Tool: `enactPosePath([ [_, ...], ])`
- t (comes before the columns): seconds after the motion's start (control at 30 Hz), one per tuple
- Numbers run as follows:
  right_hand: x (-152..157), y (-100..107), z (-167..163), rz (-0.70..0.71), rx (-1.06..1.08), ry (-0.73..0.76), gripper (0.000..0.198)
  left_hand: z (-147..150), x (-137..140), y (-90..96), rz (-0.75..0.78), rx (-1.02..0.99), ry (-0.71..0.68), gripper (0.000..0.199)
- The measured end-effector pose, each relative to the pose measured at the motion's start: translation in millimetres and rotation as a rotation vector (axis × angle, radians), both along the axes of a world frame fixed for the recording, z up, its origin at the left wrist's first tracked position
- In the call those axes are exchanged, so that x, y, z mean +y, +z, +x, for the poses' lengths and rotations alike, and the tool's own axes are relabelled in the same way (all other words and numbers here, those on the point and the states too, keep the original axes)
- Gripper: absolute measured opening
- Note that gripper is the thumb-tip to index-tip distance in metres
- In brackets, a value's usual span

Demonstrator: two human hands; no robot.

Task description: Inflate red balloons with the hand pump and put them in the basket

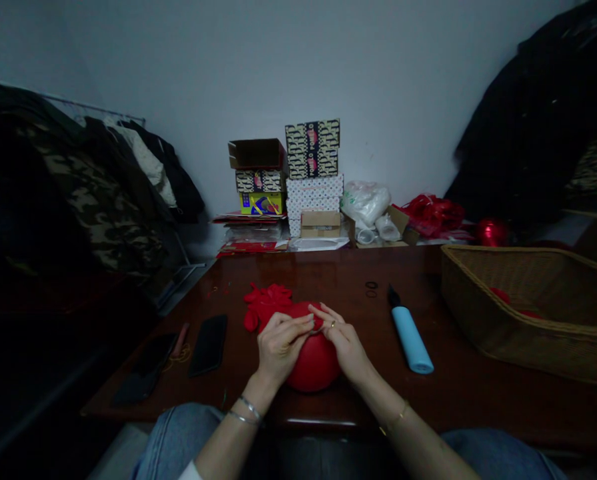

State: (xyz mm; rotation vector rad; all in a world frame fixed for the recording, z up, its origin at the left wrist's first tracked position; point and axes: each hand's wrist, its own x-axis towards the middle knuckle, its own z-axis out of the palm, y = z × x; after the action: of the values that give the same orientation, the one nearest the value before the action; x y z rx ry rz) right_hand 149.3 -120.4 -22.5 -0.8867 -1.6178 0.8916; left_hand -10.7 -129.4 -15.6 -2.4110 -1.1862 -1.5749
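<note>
A round, inflated red balloon [313, 365] rests near the front edge of the table, under both hands. My left hand [282, 343] is closed, with its fingertips pinching red material at the balloon's top. From the other side my right hand [346, 343] meets it, fingers bent and pressed to the same spot; a ring shows on one finger. More red rubber lies just behind the fingertips, and whether it is a second balloon I cannot tell. The fingers partly hide the balloon's neck. Beyond my left hand is a pile of limp red balloons [268, 301].
To the right lie a light blue cylindrical pump [412, 340], black rings [371, 289] and a wicker basket [528, 347] with red items inside. On the left is a black phone [208, 345] beside another dark flat object [146, 367]. Stacked boxes [312, 150] stand behind the table.
</note>
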Motion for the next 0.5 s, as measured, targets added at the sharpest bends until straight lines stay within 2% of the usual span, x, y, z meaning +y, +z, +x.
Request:
enactPosePath([
  [0.13,3.5,-2.4,1.4,-0.011,0.061,-0.006,0.023,3.9,-1.8,2.6,-0.005,-0.009,0.028,0.013],
  [0.23,4.9,1.0,6.4,-0.012,0.081,0.005,0.031,3.5,-2.0,6.0,-0.025,0.004,0.008,0.014],
  [0.37,7.0,6.9,16.3,-0.03,0.084,0.169,0.041,-1.5,-1.3,11.0,-0.086,0.094,-0.021,0.015],
  [0.43,6.9,9.7,19.5,0.025,0.058,0.177,0.046,-3.6,-1.0,12.5,-0.116,0.146,-0.054,0.015],
  [0.5,5.8,11.6,20.3,0.155,-0.046,0.094,0.048,-4.4,-1.1,13.1,-0.149,0.192,-0.092,0.016],
])
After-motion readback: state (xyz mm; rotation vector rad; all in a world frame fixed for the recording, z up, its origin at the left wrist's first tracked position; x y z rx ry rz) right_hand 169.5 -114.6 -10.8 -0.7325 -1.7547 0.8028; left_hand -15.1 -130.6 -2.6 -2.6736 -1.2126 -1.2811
